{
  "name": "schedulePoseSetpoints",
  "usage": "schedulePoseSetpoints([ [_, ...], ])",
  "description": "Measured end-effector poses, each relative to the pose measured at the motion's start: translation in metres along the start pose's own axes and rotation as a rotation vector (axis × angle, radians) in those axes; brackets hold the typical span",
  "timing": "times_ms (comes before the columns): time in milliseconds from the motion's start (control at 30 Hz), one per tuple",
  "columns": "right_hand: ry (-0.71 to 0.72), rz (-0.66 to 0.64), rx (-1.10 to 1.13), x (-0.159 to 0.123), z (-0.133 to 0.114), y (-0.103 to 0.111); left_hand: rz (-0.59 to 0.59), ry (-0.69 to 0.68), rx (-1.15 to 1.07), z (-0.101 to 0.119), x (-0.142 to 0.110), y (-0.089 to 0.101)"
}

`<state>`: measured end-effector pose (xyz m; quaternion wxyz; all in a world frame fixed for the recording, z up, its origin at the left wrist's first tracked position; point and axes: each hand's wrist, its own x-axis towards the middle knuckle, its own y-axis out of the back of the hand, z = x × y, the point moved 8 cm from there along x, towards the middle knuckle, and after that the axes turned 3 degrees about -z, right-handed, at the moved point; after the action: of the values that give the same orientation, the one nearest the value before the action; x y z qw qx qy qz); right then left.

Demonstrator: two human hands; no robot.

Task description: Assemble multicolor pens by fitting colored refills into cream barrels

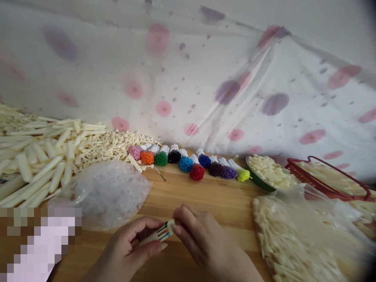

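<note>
My left hand (136, 241) is closed around a cream multicolour pen (162, 232), tilted with its upper end to the right. Coloured sliders, green, red and blue among them, show in slots near that end. The fingers of my right hand (202, 239) are pinched at the pen's upper end, touching it; whether they hold a separate small part is hidden. Beyond my hands stands a row of refill bundles with coloured ends, among them a red bundle (197, 168), a green bundle (161, 156) and a yellow bundle (243, 173). A single green-tipped refill (160, 173) lies in front of them.
Cream pen barrels (44, 168) and small cream parts (117, 143) are heaped at left, beside a clear bag (108, 194). At right are a green bowl (261, 182), a red basket (293, 166) and a bag of cream parts (293, 235). A flowered sheet (176, 74) hangs behind.
</note>
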<state>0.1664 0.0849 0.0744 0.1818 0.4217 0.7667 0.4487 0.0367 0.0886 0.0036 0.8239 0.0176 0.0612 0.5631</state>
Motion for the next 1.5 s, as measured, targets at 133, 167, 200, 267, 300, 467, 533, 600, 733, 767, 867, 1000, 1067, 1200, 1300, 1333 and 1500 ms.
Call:
schedulePoseSetpoints([
  [133, -0.113, 0.031, -0.012, 0.003, 0.014, -0.006, 0.028, -0.035, 0.043, 0.002, 0.0, 0.001],
  [167, -0.124, 0.037, 0.016, 0.002, 0.016, -0.005, 0.028, -0.027, 0.035, 0.002, 0.0, 0.0],
  [200, -0.119, 0.04, 0.045, 0.001, 0.016, -0.003, 0.026, -0.01, 0.017, 0.001, 0.0, 0.0],
  [267, -0.064, 0.033, 0.088, -0.001, 0.011, 0.002, 0.003, 0.032, -0.036, 0.0, 0.001, -0.002],
  [300, -0.032, 0.023, 0.084, -0.002, 0.008, 0.003, -0.008, 0.046, -0.061, -0.001, 0.001, -0.003],
  [467, -0.094, 0.044, -0.043, 0.004, 0.012, -0.009, -0.028, 0.063, -0.055, -0.005, 0.002, -0.005],
  [533, -0.158, 0.082, -0.004, 0.006, 0.021, -0.011, -0.016, 0.071, -0.035, -0.009, 0.003, -0.004],
  [600, -0.149, 0.086, 0.078, 0.005, 0.022, -0.009, -0.002, 0.084, -0.047, -0.013, 0.003, -0.002],
  [733, -0.042, 0.028, 0.127, 0.005, 0.011, -0.004, -0.011, 0.095, -0.087, -0.015, 0.005, 0.0],
  [767, -0.04, 0.023, 0.093, 0.005, 0.01, -0.006, -0.018, 0.096, -0.089, -0.014, 0.005, -0.001],
  [867, -0.112, 0.075, -0.008, 0.01, 0.018, -0.015, -0.029, 0.087, -0.066, -0.014, 0.006, -0.004],
  [1000, -0.194, 0.145, 0.042, 0.01, 0.03, -0.018, -0.012, 0.082, -0.007, -0.014, 0.006, -0.003],
  [1067, -0.158, 0.136, 0.098, 0.008, 0.027, -0.012, 0.007, 0.093, -0.012, -0.014, 0.005, 0.0],
  [1200, -0.057, 0.058, 0.09, 0.008, 0.012, -0.008, 0.012, 0.095, -0.04, -0.012, 0.006, 0.001],
  [1300, -0.125, 0.04, -0.013, 0.013, 0.017, -0.017, 0.009, 0.083, -0.02, -0.012, 0.006, -0.001],
  [1333, -0.17, 0.036, -0.04, 0.014, 0.022, -0.02, 0.011, 0.078, -0.007, -0.012, 0.006, -0.001],
  [1500, -0.214, 0.024, 0.03, 0.01, 0.03, -0.015, 0.011, 0.089, 0.018, -0.016, 0.006, -0.002],
])
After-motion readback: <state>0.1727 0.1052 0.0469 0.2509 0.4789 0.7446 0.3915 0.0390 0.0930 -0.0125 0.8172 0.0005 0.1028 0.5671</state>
